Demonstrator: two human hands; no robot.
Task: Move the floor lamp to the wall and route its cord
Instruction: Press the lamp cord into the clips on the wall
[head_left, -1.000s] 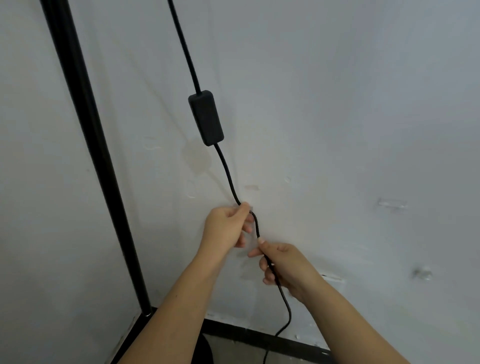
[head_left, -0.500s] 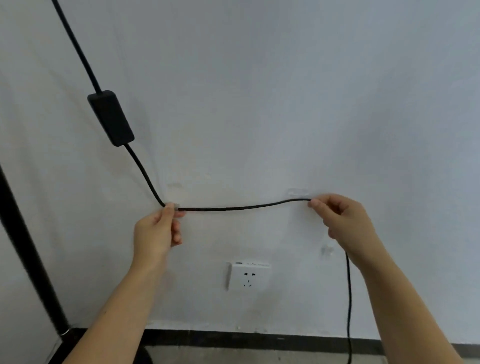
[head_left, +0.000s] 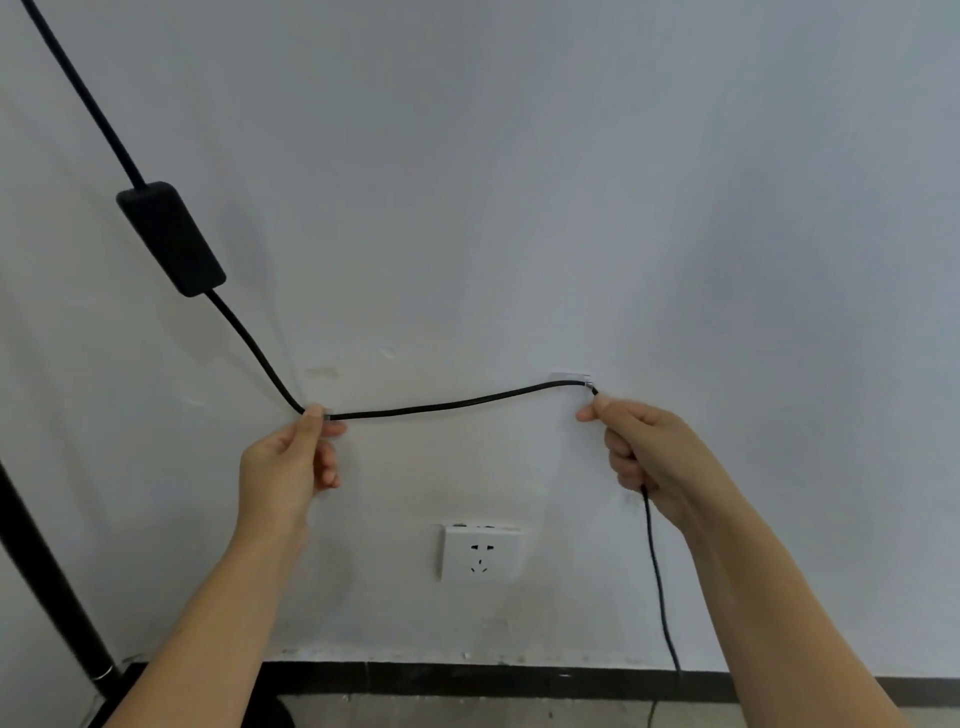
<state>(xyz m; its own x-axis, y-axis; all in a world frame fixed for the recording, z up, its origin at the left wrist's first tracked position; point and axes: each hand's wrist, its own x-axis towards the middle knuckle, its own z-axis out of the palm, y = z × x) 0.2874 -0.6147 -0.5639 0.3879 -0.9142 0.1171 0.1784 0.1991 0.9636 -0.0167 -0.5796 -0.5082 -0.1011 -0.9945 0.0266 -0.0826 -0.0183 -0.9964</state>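
The lamp's black cord (head_left: 447, 406) comes down from the upper left, passes through a black inline switch box (head_left: 171, 238), then runs almost level along the white wall. My left hand (head_left: 291, 467) pinches the cord at its bend, against a small clear clip. My right hand (head_left: 644, 452) holds the cord just below a clear wall clip (head_left: 570, 378), where the cord sits; from that hand the cord hangs down to the floor. The lamp's black pole (head_left: 47, 577) stands at the far left, mostly out of frame.
A white wall socket (head_left: 480, 553) is mounted low between my hands, with nothing plugged in. A black skirting strip (head_left: 467, 680) runs along the foot of the wall above a grey floor. Old tape marks (head_left: 322, 371) show on the wall.
My hands have spread apart along the cord, stretching it level across the wall. My right hand carried it rightward up to the clear clip. The view has swung right, away from the pole.
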